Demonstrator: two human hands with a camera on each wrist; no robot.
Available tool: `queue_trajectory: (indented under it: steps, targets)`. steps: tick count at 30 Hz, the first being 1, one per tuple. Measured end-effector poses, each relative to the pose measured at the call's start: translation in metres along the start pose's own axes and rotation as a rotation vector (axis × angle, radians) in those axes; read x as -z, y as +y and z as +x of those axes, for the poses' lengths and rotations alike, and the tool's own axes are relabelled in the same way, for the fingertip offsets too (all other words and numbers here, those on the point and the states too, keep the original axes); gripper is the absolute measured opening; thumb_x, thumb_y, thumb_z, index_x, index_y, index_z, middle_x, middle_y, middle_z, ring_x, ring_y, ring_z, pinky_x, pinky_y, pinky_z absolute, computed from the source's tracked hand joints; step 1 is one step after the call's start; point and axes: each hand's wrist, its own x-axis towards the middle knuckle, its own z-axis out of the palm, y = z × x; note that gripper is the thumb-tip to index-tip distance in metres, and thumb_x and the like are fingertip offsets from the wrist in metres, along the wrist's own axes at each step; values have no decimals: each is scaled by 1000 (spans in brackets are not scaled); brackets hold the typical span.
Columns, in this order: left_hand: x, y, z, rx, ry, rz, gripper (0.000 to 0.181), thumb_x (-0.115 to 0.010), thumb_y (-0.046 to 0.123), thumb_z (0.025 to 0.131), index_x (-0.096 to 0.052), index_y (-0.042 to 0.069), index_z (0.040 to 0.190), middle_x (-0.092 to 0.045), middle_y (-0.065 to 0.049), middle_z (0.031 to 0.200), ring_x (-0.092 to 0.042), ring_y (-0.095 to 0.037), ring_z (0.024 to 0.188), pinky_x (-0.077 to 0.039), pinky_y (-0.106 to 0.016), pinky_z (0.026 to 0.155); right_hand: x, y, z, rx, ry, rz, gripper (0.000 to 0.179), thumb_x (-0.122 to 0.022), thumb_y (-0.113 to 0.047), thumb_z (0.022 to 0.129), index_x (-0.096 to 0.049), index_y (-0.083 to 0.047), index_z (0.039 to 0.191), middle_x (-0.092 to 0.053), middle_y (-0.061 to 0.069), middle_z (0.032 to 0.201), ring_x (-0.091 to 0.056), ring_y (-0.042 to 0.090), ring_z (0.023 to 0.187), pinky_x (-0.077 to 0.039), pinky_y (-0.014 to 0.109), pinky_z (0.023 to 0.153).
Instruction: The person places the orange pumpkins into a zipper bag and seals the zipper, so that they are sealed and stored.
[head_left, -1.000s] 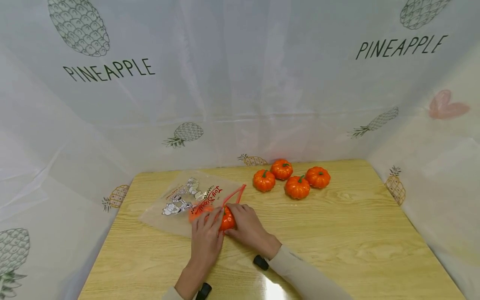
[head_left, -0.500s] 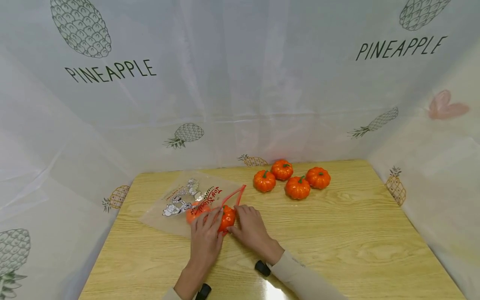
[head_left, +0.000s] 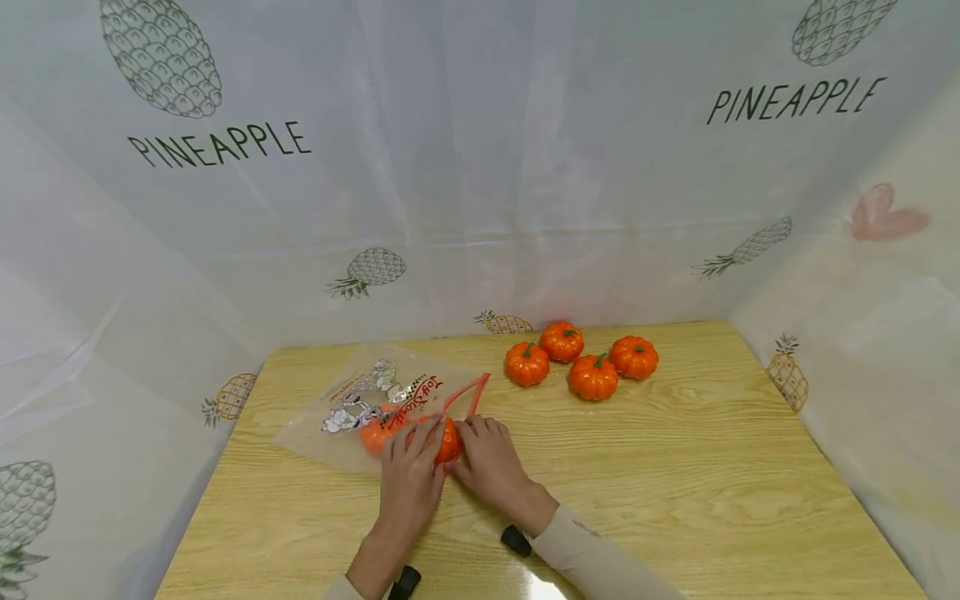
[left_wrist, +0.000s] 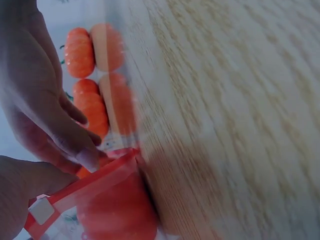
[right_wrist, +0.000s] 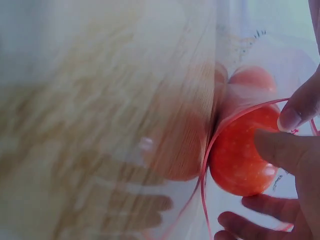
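Note:
A clear plastic zip bag (head_left: 311,439) with a red edge lies flat at the table's left, printed with cartoon figures. Inside it sits one orange toy pumpkin (head_left: 372,437), seen through the plastic. My left hand (head_left: 411,471) holds the bag at its mouth; in the left wrist view its thumb is at the red edge (left_wrist: 90,186), beside a white slider (left_wrist: 41,211). My right hand (head_left: 491,465) grips a second toy pumpkin (right_wrist: 240,155) within the bag's mouth, thumb on its face and fingers along its side. Left fingers partly cover this pumpkin in the head view.
Several more toy pumpkins (head_left: 593,378) with green stems stand together at the back of the wooden table (head_left: 675,475). White sheeting (head_left: 480,167) printed with pineapples encloses the back and both sides. Dark wrist camera mounts (head_left: 516,541) show at both wrists.
The second pumpkin has gone further left into the bag's mouth, and the first has slid deeper inside. My right hand has shifted slightly left with it; the left hand stays at the mouth.

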Motion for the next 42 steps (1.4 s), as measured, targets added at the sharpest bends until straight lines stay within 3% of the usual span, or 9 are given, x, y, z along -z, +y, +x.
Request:
queue_trajectory:
  steps: [3,8,14,16,22,30,42]
  targets:
    - [0,0,0,-3,6,3,70,-97,2,62,-75,2,128,-69,-8,135,-57,-37,120,-42,-50,97,0,0,-1,32,-10,2,61,-78,-34,95,-61,-3,145,-62,13,128,-59,33,120,-45,51,108]
    - [-1,1,1,-5,7,-5,70,-97,0,61,-76,3,128,-69,-8,135,-57,-36,119,-42,-50,97,1,1,-3,7,-8,0,54,-79,-25,93,-64,-4,140,-62,13,129,-59,33,121,-46,51,107]
    - [-3,1,1,-20,10,6,65,-92,-2,66,-75,2,128,-69,-8,134,-57,-35,117,-43,-49,95,0,3,-4,119,-12,-2,52,-77,-22,94,-63,-7,142,-63,17,129,-60,35,120,-48,52,104]
    - [-4,0,1,-22,7,12,65,-92,-1,66,-75,2,129,-69,-8,135,-57,-35,117,-43,-49,94,1,5,-5,118,-15,8,55,-78,-22,93,-62,-7,143,-62,17,131,-60,35,121,-47,52,105]
    - [-5,0,3,-15,-3,6,68,-92,-1,67,-74,3,132,-68,-7,137,-57,-36,119,-44,-49,95,10,23,-17,43,-4,70,60,-79,-23,92,-60,-6,146,-60,15,136,-56,37,126,-44,55,108]
    - [-6,0,6,-13,-3,-15,67,-89,-3,69,-73,2,133,-68,-8,138,-57,-36,119,-43,-50,94,33,57,-36,-62,95,165,59,-83,-19,91,-61,-4,144,-60,19,136,-56,43,124,-41,62,109]
    - [-10,1,4,-8,-15,-13,68,-90,-4,68,-73,3,134,-68,-9,137,-58,-36,118,-43,-50,94,53,109,-61,-232,211,122,61,-88,-16,87,-63,0,141,-61,24,132,-57,46,120,-43,64,103]
